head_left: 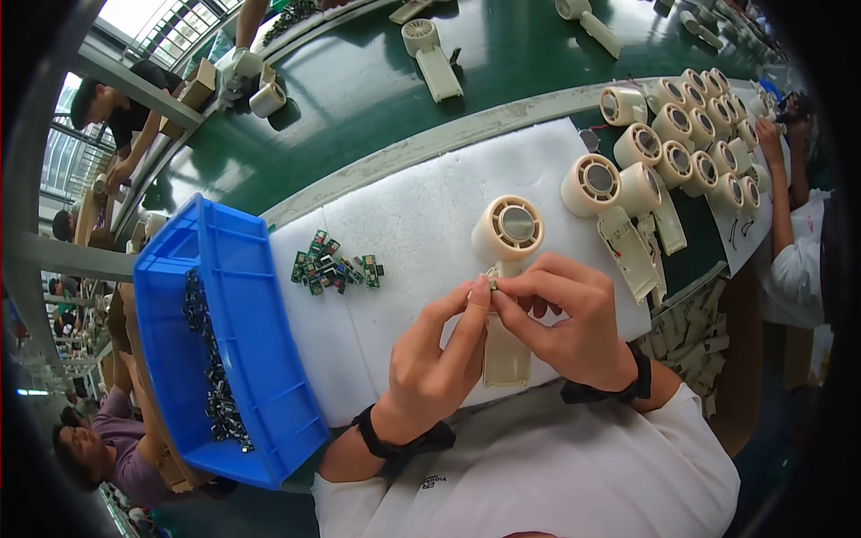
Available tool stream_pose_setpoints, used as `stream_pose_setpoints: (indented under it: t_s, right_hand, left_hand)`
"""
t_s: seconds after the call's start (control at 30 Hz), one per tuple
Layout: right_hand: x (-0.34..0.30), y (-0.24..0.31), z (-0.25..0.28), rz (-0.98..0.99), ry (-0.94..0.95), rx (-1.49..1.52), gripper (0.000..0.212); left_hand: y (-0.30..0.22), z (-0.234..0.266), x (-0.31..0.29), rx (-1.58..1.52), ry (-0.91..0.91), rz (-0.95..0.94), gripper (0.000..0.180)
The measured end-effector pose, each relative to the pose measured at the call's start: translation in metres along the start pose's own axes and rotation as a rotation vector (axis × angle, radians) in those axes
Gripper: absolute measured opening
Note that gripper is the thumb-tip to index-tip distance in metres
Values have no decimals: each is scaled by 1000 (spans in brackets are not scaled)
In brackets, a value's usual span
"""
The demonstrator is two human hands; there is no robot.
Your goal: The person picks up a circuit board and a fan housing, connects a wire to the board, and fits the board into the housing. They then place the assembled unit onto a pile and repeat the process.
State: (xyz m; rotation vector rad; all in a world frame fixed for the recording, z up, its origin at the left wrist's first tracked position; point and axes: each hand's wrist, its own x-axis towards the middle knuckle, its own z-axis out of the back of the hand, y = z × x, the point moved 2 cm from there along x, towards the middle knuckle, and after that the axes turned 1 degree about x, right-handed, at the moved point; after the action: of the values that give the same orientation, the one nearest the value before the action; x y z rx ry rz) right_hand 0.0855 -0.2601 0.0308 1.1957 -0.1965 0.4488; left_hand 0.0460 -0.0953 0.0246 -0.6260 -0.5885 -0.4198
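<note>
A cream handheld fan body [484, 235] lies on a white foam sheet [421, 206] in front of me, its round head pointing away and its open handle shell toward me. Over the neck of that fan, my left hand [438, 359] and my right hand [574, 309] meet with their fingertips pinched together. Something small and pale shows between the fingertips, too small to name. Both hands cover much of the neck and upper handle. Left of them, a small heap of green circuit boards [327, 267] rests on the foam.
A blue bin [256, 332] with small dark parts stands at the left. Several cream fan bodies [596, 184] crowd the right side. Beyond the foam runs a green conveyor [359, 108] carrying more fan bodies. Pale parts [695, 332] fill a box at lower right. Other people work nearby.
</note>
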Motion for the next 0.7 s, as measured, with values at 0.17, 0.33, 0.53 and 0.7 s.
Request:
stream_pose_setpoints:
  t_s: [0.17,0.33,0.53,0.7]
  right_hand:
    - [24,5,27,128,192,-203,27]
    - [52,23,33,179,383,-424,47]
    - [108,22,0,237,842,-499,47]
    - [225,31,-59,348,846,-664,39]
  left_hand:
    - [12,13,15,-171,41,80,38]
    - [26,43,15,-34,2,313,32]
    - [53,36,-9,183,94,368,24]
    - [64,36,-18,117,0,363,22]
